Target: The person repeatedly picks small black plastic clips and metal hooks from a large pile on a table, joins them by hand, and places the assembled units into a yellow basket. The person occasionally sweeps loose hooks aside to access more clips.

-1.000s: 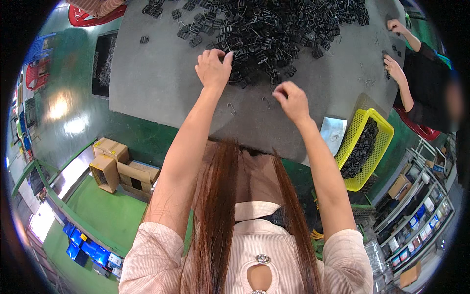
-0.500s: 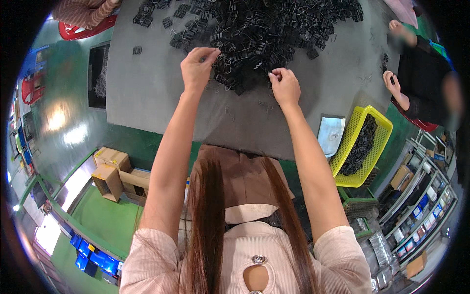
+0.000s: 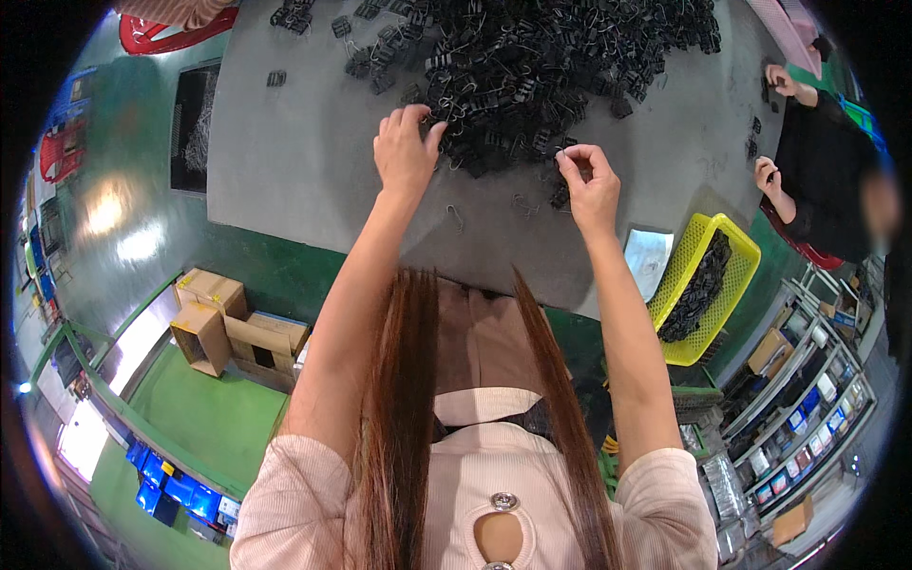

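A big heap of small black plastic parts (image 3: 513, 85), many with thin bent wires, covers the far middle of the grey table (image 3: 285, 171). At the heap's near left edge, my left hand (image 3: 405, 152) has its fingers and thumb curled about a small black part, partly hidden by the fingertips. To the right of the heap's near tip, my right hand (image 3: 594, 185) pinches thumb against forefinger on a thin wire end. A few black parts (image 3: 559, 196) are just below that pinch, seemingly hanging from it. Loose wires (image 3: 456, 217) lie on the table between my hands.
A yellow plastic basket (image 3: 750, 271) holding black parts stands at the right table edge, beside a pale blue packet (image 3: 648, 258). Another person's hand (image 3: 768, 177) works at the far right. One stray black part (image 3: 276, 78) lies left. Cardboard boxes (image 3: 204, 332) stand on the lower left.
Both hands have shifted to the right and slightly toward me. My right hand has drawn away from the heap, and black parts now show beneath its fingertips.
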Action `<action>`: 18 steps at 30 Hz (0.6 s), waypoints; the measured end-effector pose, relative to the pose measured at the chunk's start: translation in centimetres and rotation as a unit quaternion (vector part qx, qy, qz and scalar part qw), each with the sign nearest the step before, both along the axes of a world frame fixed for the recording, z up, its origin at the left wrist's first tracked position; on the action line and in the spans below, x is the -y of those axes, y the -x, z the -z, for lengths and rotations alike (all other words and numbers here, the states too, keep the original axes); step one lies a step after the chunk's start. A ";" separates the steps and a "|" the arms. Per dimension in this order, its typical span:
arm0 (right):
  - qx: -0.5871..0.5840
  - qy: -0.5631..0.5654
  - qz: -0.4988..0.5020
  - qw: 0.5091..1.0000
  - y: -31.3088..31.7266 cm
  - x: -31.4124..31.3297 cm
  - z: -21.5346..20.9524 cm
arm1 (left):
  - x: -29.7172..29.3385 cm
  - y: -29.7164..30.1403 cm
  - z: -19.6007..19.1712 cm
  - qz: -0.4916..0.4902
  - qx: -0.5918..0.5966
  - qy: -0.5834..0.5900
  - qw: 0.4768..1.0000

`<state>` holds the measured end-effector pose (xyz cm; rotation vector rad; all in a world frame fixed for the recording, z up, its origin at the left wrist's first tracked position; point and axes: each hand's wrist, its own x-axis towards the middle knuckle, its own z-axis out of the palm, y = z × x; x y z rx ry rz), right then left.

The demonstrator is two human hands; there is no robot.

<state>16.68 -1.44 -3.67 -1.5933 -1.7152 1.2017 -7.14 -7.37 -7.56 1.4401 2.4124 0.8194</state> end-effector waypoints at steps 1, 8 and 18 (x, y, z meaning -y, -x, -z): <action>-0.016 0.005 0.010 1.000 0.1 0.2 -0.7 | -0.6 0.2 0.5 -0.014 0.025 0.018 0.999; 0.028 0.028 -0.074 0.996 -2.4 2.5 1.2 | -1.4 0.6 -5.6 0.029 0.201 0.010 0.979; 0.102 -0.003 -0.159 0.982 3.4 1.7 2.1 | 1.6 2.0 0.3 -0.068 0.315 -0.216 0.922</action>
